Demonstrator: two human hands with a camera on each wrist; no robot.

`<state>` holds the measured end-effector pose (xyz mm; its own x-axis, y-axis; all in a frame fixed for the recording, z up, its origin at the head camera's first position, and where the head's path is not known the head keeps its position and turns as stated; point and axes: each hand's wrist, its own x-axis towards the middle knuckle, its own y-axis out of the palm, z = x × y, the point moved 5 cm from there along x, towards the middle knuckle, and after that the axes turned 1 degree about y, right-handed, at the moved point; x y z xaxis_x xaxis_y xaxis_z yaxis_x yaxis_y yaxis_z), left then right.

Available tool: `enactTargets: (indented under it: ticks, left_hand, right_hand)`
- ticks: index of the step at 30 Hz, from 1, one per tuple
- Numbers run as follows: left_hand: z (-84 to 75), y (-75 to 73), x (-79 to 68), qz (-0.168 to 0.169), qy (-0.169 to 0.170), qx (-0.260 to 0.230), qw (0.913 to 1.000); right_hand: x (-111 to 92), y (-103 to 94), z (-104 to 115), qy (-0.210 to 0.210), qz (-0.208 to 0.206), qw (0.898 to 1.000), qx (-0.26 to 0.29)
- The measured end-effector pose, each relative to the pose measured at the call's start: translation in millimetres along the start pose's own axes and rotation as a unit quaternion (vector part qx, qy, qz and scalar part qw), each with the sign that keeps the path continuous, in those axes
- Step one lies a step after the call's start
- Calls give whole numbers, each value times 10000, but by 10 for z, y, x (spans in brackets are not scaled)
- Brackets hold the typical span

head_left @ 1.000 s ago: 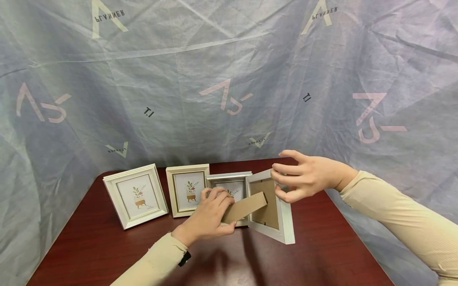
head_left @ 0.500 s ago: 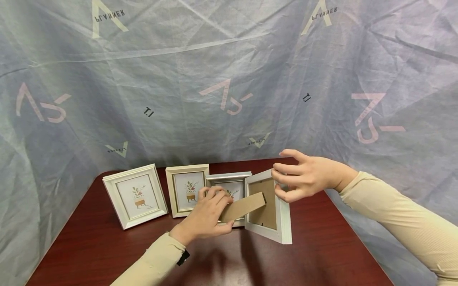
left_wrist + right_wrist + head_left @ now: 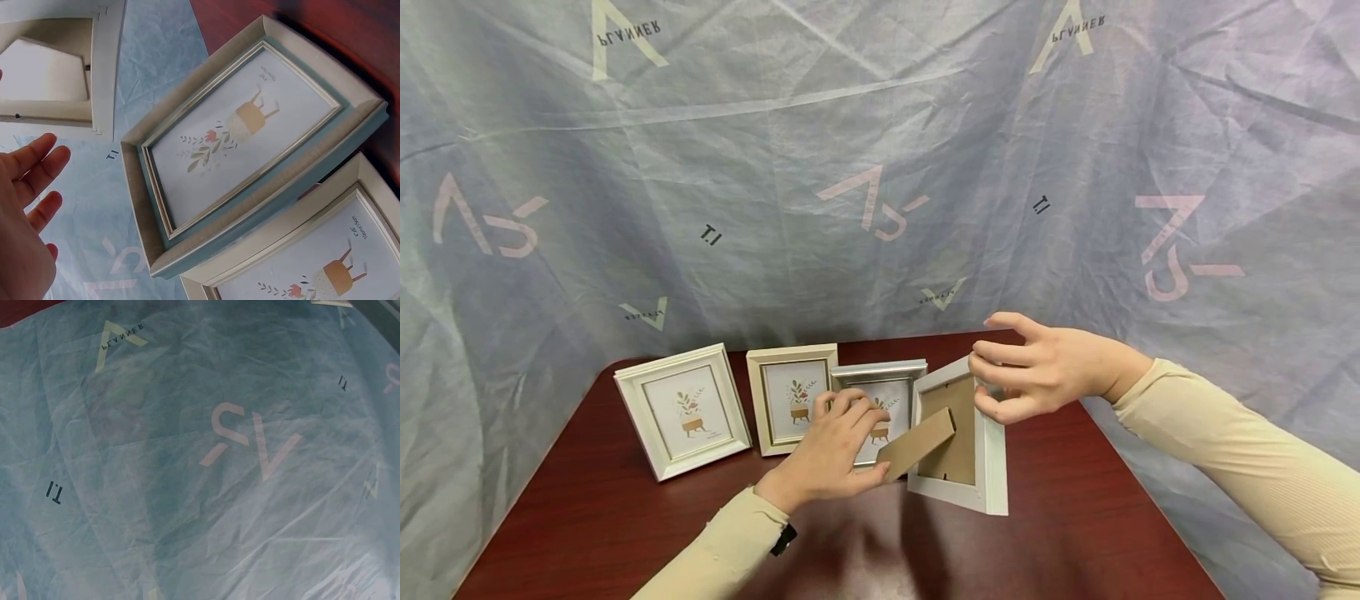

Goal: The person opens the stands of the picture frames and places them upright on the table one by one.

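A white picture frame [image 3: 994,467] stands with its brown backboard toward me at the right of the group. Its cardboard easel leg [image 3: 917,442] juts out to the lower left. My right hand [image 3: 1037,371] holds the frame's upper right edge with bent fingers. My left hand [image 3: 827,454] is beside the leg, its fingers spread and the thumb tip right at the leg's free end. Behind that hand is a silver picture frame [image 3: 883,367], partly hidden. In the left wrist view, the fingers [image 3: 39,169] are apart, below the white frame.
A cream picture frame [image 3: 760,400] and an ivory picture frame [image 3: 658,446] stand to the left, each with a potted-plant print facing me. All are on a dark red table [image 3: 1075,533]. A grey printed cloth [image 3: 880,167] hangs around the back and sides.
The easel leg's free end has dropped lower, away from my left fingertips, uncovering more of the silver frame's print. The white frame has shifted slightly left. My right hand stays almost still.
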<state>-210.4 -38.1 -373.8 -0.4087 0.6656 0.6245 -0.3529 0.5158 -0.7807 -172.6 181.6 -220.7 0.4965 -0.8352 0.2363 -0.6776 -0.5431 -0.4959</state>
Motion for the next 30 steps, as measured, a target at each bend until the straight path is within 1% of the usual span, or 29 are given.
enactTargets:
  ticks: [5, 12, 15, 18, 24, 28, 30]
  left_hand:
    - [-20, 9, -2, 14, 80, 45, 10000]
    - [-28, 14, -8, 42, 57, -12, 10000]
    - [-32, 16, -18, 59, 33, -33, 10000]
    - [-27, 28, -34, 101, -22, -58, 9999]
    - [16, 50, -68, 208, -251, -134, 9994]
    - [47, 50, -80, 163, -376, -298, 9987]
    - [59, 55, -94, 133, -411, -355, 9984]
  right_hand:
    - [-1, -1, -1, 8, 72, 10000, -27]
    - [26, -25, -24, 97, 82, 9999, 76]
    - [46, -41, -42, 214, 111, 9996, 168]
    - [39, -38, -55, 351, 227, 9988, 268]
    - [-44, -5, -60, 645, 496, 9952, 538]
    - [-96, -3, -71, 913, 645, 9912, 710]
    - [-120, -2, -79, 1071, 847, 9875, 785]
